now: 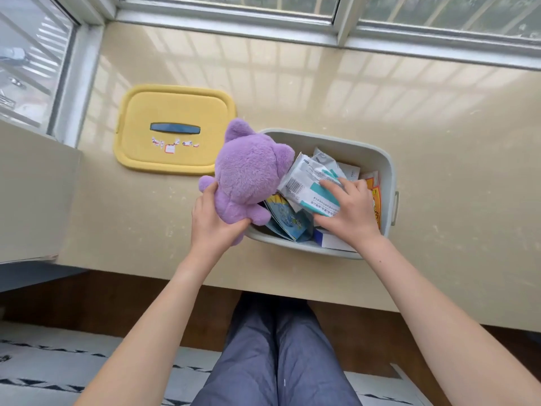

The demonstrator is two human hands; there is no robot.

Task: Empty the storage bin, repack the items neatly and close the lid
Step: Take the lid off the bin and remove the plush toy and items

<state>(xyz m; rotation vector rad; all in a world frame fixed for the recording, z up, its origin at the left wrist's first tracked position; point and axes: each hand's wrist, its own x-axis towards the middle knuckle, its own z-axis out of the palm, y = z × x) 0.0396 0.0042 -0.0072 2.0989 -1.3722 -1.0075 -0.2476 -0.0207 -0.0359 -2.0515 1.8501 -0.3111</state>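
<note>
A grey storage bin [380, 159] stands open on the beige sill, full of packets and boxes. Its yellow lid [146, 112] with a dark handle lies flat to the left. My left hand [212, 224] grips a purple plush toy [248, 174] by its lower body, held over the bin's left rim. Inside the bin, my right hand [348, 209] is closed on a white and teal packet [304, 183] with a barcode. A blue illustrated packet [285, 221], a white box [332, 241] and an orange and yellow packet [376, 200] lie under and beside it.
The beige sill [439, 142] runs along a window [292, 7] at the back, with bare surface right of the bin and in front of the lid. A beige block [32, 194] stands at the left. My legs [278, 347] and a patterned rug [44, 370] are below.
</note>
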